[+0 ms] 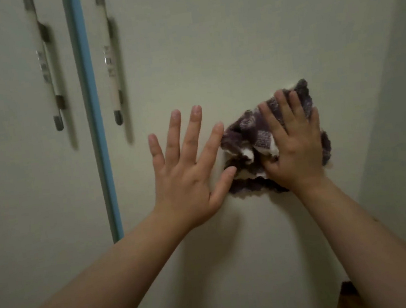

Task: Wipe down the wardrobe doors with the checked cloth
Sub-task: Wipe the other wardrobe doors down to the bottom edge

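Checked cloth [245, 133]: pinned under your right hand [295, 147], fingers flat.
Left hand [186, 171]: splayed, empty, at its left edge.

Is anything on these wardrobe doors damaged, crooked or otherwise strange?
Nothing stands out. The left handle and right handle hang alike beside the blue strip, the right door shows no marks, and the checked cloth is bunched under the pressing right hand.

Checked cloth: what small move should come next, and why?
Probably slide the right hand sideways, dragging the checked cloth across the wardrobe door. It presses the bunched cloth flat there, the left hand lies spread beside it, and much bare door surrounds them.
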The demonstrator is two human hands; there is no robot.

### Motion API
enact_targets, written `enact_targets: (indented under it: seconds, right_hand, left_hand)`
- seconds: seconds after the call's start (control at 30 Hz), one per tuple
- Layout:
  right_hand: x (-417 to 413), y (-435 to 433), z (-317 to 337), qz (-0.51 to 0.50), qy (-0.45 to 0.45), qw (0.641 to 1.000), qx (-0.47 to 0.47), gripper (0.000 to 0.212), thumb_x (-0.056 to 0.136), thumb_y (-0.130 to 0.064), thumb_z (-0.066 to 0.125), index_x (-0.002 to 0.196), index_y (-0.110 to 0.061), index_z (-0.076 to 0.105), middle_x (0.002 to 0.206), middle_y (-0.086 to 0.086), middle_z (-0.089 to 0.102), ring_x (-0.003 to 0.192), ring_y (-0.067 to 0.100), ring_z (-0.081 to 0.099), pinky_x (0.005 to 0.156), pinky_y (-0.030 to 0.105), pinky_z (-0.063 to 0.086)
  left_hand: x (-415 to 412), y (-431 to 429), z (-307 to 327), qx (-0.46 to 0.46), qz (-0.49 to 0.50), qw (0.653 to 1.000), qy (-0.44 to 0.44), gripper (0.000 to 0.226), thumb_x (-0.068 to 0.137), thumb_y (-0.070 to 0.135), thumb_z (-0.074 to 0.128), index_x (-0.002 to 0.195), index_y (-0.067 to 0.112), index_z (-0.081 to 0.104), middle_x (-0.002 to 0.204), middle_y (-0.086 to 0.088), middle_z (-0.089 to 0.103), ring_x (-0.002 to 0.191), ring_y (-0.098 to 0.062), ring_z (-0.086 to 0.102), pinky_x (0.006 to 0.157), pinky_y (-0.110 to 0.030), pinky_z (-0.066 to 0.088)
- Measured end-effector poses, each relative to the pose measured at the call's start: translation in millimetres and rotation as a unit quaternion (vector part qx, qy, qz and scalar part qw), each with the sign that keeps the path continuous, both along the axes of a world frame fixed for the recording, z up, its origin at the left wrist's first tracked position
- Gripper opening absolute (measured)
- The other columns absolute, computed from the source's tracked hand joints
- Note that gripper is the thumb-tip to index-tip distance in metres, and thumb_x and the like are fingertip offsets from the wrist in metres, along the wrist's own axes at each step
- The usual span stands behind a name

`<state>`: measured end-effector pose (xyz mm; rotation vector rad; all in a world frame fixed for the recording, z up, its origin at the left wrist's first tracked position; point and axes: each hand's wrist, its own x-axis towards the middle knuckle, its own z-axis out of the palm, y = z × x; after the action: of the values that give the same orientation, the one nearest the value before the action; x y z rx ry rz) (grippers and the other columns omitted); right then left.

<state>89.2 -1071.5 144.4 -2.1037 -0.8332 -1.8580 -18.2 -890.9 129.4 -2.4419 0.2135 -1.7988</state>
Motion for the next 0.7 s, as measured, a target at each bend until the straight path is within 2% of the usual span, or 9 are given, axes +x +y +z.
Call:
enact_targets:
  seconds: [0.13, 0.27, 0.37, 0.5, 0.63, 0.7]
  right_hand:
    - [-4, -26, 30, 0.024, 0.080, 0.994, 0.077, 0.071, 0.069, -0.017, 0.048, 0.137, -0.002, 0.037, 0.145, 0.024, 0.028, 0.136, 0.037, 0.019, 0.108, 0.061, 0.014]
    - [-12, -24, 47, 0.029, 0.135, 0.983, 0.118, 0.078, 0.062, -0.002, 0.053, 0.138, 0.001, 0.035, 0.146, 0.025, 0.023, 0.136, 0.036, 0.013, 0.109, 0.062, 0.014]
    - [-18, -7, 73, 0.018, 0.150, 0.978, 0.141, 0.079, 0.062, -0.011, 0.052, 0.139, 0.000, 0.033, 0.147, 0.026, 0.022, 0.136, 0.036, 0.012, 0.108, 0.064, 0.012]
    - [-23, 37, 118, 0.018, 0.130, 0.981, 0.142, 0.081, 0.066, -0.027, 0.055, 0.140, -0.003, 0.032, 0.147, 0.025, 0.023, 0.137, 0.034, 0.013, 0.107, 0.059, 0.006]
    - [-29, 74, 137, 0.040, 0.080, 0.994, 0.068, 0.072, 0.076, -0.038, 0.049, 0.140, -0.010, 0.032, 0.146, 0.019, 0.024, 0.141, 0.026, 0.009, 0.111, 0.051, 0.005]
    - [-32, 80, 131, 0.068, 0.057, 0.996, -0.002, 0.064, 0.078, -0.031, 0.055, 0.137, -0.013, 0.040, 0.144, 0.018, 0.030, 0.142, 0.022, 0.011, 0.110, 0.050, 0.011]
  left_hand:
    - [-9, -15, 45, -0.027, -0.008, 0.999, 0.045, 0.058, 0.085, 0.048, 0.038, 0.131, 0.015, 0.049, 0.147, -0.018, 0.029, 0.137, -0.038, 0.015, 0.104, -0.063, 0.009]
    - [-18, -17, 78, -0.034, -0.012, 0.997, 0.069, 0.058, 0.083, 0.047, 0.039, 0.128, 0.014, 0.052, 0.146, -0.018, 0.031, 0.136, -0.038, 0.015, 0.102, -0.066, 0.011]
    - [-23, -15, 107, -0.049, -0.015, 0.995, 0.085, 0.058, 0.083, 0.047, 0.039, 0.128, 0.014, 0.053, 0.146, -0.018, 0.032, 0.136, -0.039, 0.016, 0.100, -0.068, 0.010]
    - [-33, -5, 141, -0.056, -0.013, 0.995, 0.082, 0.056, 0.083, 0.048, 0.040, 0.128, 0.016, 0.053, 0.145, -0.018, 0.035, 0.135, -0.038, 0.019, 0.100, -0.067, 0.010]
    - [-41, 7, 161, -0.073, -0.022, 0.994, 0.078, 0.057, 0.083, 0.047, 0.041, 0.127, 0.014, 0.053, 0.144, -0.018, 0.037, 0.136, -0.038, 0.022, 0.102, -0.065, 0.012]
    - [-44, 9, 169, -0.089, -0.027, 0.992, 0.081, 0.057, 0.083, 0.047, 0.040, 0.127, 0.014, 0.053, 0.144, -0.017, 0.036, 0.136, -0.038, 0.021, 0.104, -0.063, 0.010]
